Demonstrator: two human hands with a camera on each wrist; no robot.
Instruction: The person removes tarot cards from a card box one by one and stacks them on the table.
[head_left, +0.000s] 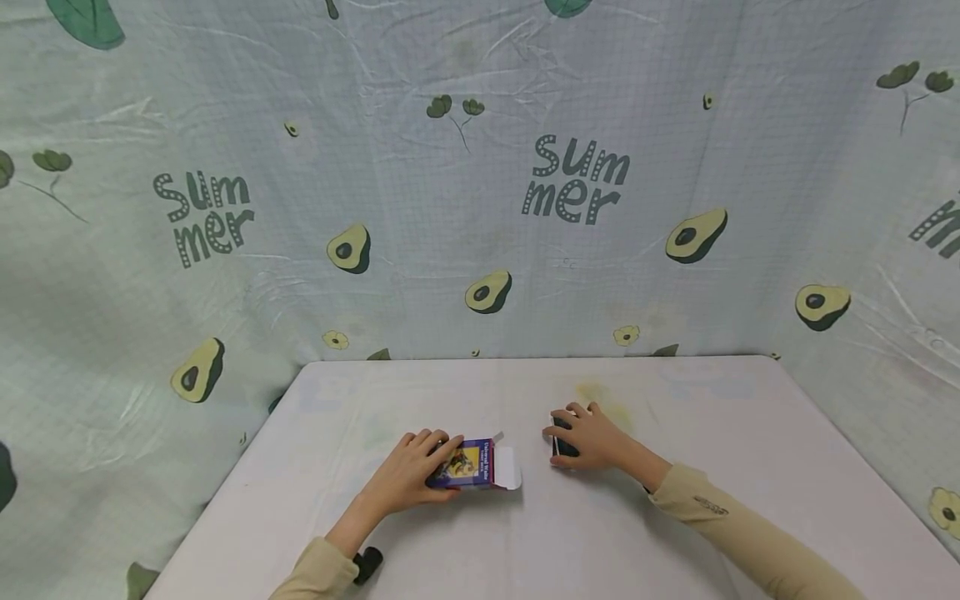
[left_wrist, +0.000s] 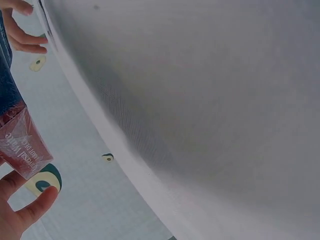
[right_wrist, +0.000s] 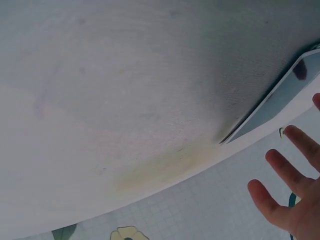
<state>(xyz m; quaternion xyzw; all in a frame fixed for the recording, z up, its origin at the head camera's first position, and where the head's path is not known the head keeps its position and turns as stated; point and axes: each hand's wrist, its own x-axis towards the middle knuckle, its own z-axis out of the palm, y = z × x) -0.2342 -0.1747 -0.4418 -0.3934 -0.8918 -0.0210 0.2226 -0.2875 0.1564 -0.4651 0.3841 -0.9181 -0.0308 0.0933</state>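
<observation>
In the head view my left hand [head_left: 411,473] grips a blue and purple card box [head_left: 467,463] with a picture on its face and printing that reads as a tarot deck. Its white end flap [head_left: 507,468] stands open toward the right. Up close in the left wrist view, the box's reddish, shiny end [left_wrist: 25,142] shows between the thumb and fingers. My right hand [head_left: 596,440] is over a dark, white-edged card or stack of cards [head_left: 565,442] on the table. In the right wrist view its fingers [right_wrist: 287,172] are spread, apart from the glossy card surface [right_wrist: 275,102].
The table [head_left: 600,550] has a pale cover with a yellowish stain near the right hand. A small black object [head_left: 367,566] is beside the left wrist. Behind and at the sides hangs a curtain [head_left: 420,192] printed with avocados.
</observation>
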